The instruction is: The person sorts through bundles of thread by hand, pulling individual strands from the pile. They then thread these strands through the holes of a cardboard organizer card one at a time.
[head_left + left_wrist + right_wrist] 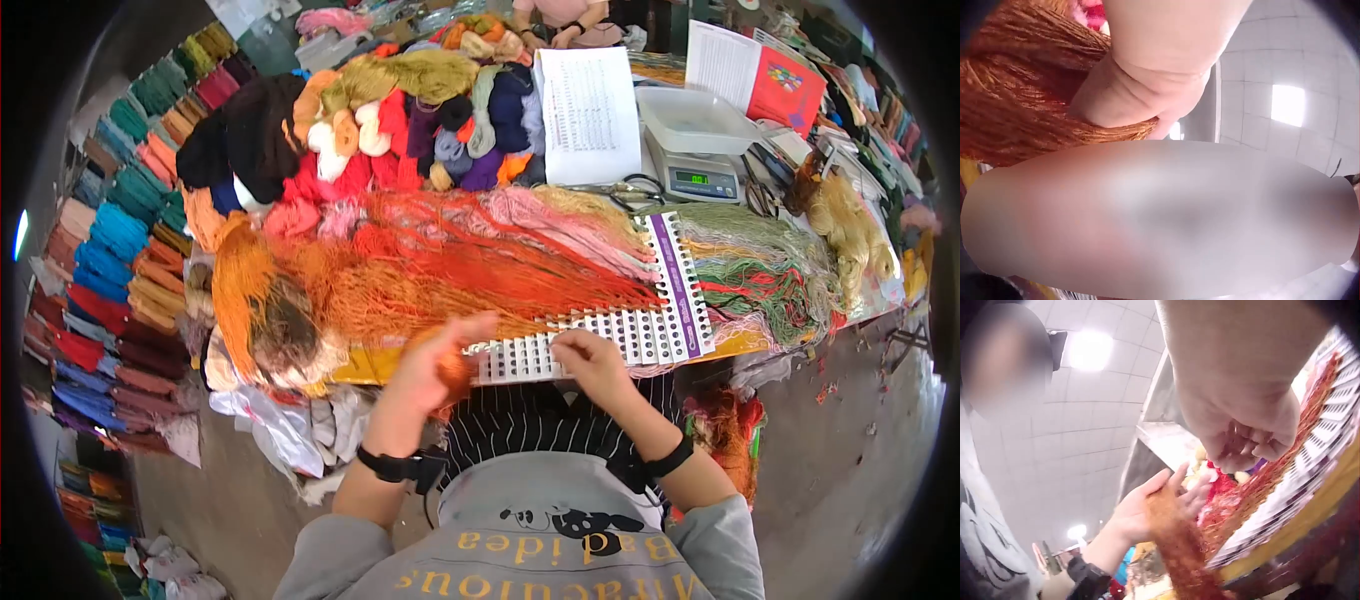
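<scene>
My left hand (415, 375) is held at the near edge of the table, fingers extended. A rust-orange hank of thread (456, 372) lies across its palm; in the right wrist view the hank (1175, 540) hangs down from the hand. To the right, my right hand (592, 362) is over the white punched cards (515, 362), thumb and fingertips curled together. I cannot tell whether a fine strand is between them. Orange and red threads (450, 275) fan out from the holes of the cards. Rust threads (1029, 81) surround the left thumb's base in the left wrist view.
Piled yarn skeins (400, 130) stand behind the threads. A digital scale (695, 180) carries a clear plastic tray (695, 120), beside a printed sheet (590, 115) and scissors (640, 190). A purple-and-white card (680, 290) holds threads at right. Another person's hands (560, 38) show at the back.
</scene>
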### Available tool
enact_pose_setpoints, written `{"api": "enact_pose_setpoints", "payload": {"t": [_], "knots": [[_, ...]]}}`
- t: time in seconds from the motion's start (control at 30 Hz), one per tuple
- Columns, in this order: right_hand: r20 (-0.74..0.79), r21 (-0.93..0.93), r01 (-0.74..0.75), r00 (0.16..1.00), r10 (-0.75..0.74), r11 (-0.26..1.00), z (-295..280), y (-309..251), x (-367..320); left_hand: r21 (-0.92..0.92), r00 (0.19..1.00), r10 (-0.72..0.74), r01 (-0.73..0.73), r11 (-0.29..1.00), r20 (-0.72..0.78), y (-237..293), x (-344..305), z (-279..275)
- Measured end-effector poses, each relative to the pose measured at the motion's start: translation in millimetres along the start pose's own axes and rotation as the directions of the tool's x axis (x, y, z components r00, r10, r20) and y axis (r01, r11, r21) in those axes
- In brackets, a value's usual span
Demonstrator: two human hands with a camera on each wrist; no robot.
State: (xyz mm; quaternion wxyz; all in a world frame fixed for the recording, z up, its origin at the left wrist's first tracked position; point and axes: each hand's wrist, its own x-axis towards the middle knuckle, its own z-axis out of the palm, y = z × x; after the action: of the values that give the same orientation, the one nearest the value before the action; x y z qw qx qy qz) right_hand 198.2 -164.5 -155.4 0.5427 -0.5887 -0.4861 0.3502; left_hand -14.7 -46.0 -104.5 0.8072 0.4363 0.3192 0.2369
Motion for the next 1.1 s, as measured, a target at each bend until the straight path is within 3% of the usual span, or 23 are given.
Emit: {"api": "enact_pose_setpoints", "payload": {"t": [0.07, 0.13, 0.23, 0.27, 0.33, 0.5, 0.67, 0.77, 0.93, 1.0, 1.07, 1.1], "knots": [[0.113, 0.186, -0.04, 0.993, 0.019, 0.982, 21, -20, -8, -0.059, 0.99, -0.036, 0.044, 0.997, 0.136, -24, 0, 32], [0.143, 0.23, -0.12, 0.986, 0.089, 0.966, 26, -28, -13, -0.213, 0.955, -0.14, 0.198, 0.957, 0.261, -29, 2, 52], [0.183, 0.338, -0.244, 0.964, 0.191, 0.909, 18, -41, -13, -0.254, 0.949, -0.128, 0.204, 0.945, 0.288, -30, 11, 50], [0.208, 0.395, -0.294, 0.952, 0.227, 0.87, 13, -42, -14, -0.252, 0.949, -0.13, 0.206, 0.946, 0.288, -29, 11, 50], [0.219, 0.383, -0.255, 0.959, 0.181, 0.888, 11, -37, -16, -0.301, 0.952, -0.098, 0.188, 0.935, 0.288, -25, 11, 52], [0.189, 0.55, -0.236, 0.97, 0.156, 0.801, 11, -34, -19, -0.342, 0.96, -0.102, 0.191, 0.92, 0.262, -25, 12, 53], [0.204, 0.547, -0.262, 0.963, 0.176, 0.795, 7, -40, -20, -0.382, 0.961, -0.094, 0.191, 0.904, 0.259, -22, 8, 55], [0.201, 0.555, -0.265, 0.963, 0.182, 0.789, 6, -39, -20, -0.384, 0.981, -0.116, 0.169, 0.908, 0.158, -20, 6, 58], [0.204, 0.509, -0.265, 0.962, 0.184, 0.819, -6, -35, -22, -0.285, 0.991, -0.095, 0.119, 0.951, 0.097, -15, 6, 54], [0.005, 0.295, -0.029, 1.0, 0.029, 0.955, -19, -38, -20, -0.211, 0.978, -0.118, 0.153, 0.965, 0.17, -16, 6, 44], [-0.212, 0.266, 0.018, 0.976, 0.04, 0.964, -59, -59, -18, -0.138, 0.961, -0.143, 0.179, 0.974, 0.235, -9, -1, 31], [-0.258, 0.695, 0.168, 0.966, 0.024, 0.699, -87, -53, -23, -0.133, 0.986, -0.126, 0.139, 0.981, 0.106, 0, -9, 24]]}}
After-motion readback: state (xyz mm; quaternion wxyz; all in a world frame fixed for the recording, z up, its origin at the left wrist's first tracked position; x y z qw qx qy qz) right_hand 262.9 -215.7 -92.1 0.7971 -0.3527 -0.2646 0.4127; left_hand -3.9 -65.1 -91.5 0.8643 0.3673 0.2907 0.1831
